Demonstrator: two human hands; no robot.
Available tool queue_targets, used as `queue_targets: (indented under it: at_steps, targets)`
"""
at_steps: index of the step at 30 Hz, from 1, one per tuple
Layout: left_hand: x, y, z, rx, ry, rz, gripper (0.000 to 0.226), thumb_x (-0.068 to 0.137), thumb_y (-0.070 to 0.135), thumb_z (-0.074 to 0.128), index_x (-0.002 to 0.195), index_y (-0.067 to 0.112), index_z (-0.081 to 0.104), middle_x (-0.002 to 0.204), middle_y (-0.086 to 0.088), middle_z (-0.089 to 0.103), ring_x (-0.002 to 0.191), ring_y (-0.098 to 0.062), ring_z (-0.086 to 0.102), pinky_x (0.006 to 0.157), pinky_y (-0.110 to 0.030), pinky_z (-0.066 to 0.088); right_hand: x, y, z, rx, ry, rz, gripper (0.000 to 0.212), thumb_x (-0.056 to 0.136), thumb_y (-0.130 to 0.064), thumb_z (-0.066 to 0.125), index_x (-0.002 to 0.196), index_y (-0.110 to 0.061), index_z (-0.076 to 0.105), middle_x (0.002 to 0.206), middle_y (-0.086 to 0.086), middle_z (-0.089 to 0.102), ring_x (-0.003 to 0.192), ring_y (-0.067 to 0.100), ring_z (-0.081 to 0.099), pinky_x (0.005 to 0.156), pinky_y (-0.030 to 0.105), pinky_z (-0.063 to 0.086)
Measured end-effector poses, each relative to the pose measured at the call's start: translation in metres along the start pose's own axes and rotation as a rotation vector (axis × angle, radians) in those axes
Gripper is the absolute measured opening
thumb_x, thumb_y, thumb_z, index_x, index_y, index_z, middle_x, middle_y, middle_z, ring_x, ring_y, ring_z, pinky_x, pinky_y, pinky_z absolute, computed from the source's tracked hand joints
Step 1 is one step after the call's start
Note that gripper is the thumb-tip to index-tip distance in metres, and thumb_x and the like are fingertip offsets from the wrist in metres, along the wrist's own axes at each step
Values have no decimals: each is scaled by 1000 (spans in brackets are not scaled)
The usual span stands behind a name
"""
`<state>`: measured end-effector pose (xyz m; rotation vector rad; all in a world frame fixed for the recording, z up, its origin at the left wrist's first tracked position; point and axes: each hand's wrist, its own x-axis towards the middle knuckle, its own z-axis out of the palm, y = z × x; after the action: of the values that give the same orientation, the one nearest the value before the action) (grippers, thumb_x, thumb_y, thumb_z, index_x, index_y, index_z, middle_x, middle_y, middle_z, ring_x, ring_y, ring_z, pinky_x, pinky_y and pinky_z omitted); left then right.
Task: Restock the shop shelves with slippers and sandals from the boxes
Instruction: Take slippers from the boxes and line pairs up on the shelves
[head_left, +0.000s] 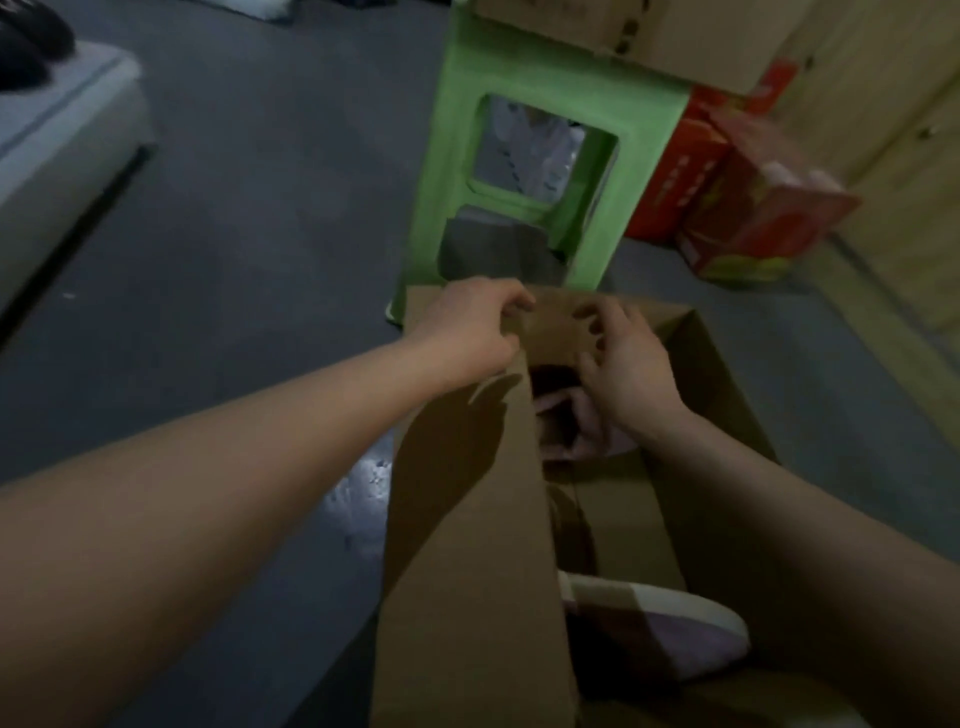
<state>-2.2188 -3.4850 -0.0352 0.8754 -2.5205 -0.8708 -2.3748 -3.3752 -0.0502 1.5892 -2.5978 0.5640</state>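
Head view: a cardboard box (467, 545) stands open on the dark floor (234, 234), its long left flap raised. Inside, near the box's far end, lies pale pink footwear (566, 423), blurred and partly hidden. At the box's near end shows a slipper (660, 623) patched in pink, cream and brown. The left hand (467, 327) has a narrow grip pinching the top edge of the box's far flap (556, 322). The right hand (628, 369) rests curled fingertips on that flap's inner face; whether it grips, I cannot tell. Just beyond the box stands a green stool (524, 130) carrying another carton (685, 47). Red cartons (753, 208) sit beyond the box to the right.
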Motion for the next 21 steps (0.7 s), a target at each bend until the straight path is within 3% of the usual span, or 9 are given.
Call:
queue_targets:
  at_steps: [3,5,9,11,17,21]
  targets:
    - [6,11,32,15,-81,35,42,85,15,63,125,28,61,123,0,62,112,-18,59,97,-39,50,-17,41,14,17,-154,210,36,92,-18,58,127,-16,54,123,9,54,111,30,57,84,31,43]
    - [9,17,47,33,-125,70,41,86,13,62,125,25,62,122,-1,62,112,-19,59,98,-39,49,-27,66,28,-13,-291,244,31,95,-26,57,124,-17,59,123,8,57,113,29,57,86,31,42]
    - [17,24,73,78,-185,89,38,89,14,62,125,26,61,124,-2,58,114,-21,55,99,-39,47,-44,98,57,-113,-521,69,44,93,-19,61,135,-28,56,147,1,47,134,21,45,110,34,36]
    - [23,24,85,105,-199,93,37,91,14,60,126,26,61,127,-2,57,118,-22,53,101,-38,45,-44,103,71,-109,-599,17,46,95,-20,59,140,-28,53,154,1,38,138,23,40,112,37,35]
    - [27,13,102,224,-181,133,33,90,13,60,117,32,63,116,5,57,105,-15,53,85,-28,46,-31,109,99,-255,-647,-71,43,98,-21,51,141,-28,49,150,6,38,122,27,49,100,40,46]
    - [26,8,101,292,-197,167,28,90,21,61,116,32,64,113,5,58,102,-14,52,82,-28,44,-22,111,97,-398,-552,-77,45,97,-26,55,141,-24,47,152,12,30,122,29,49,95,37,51]
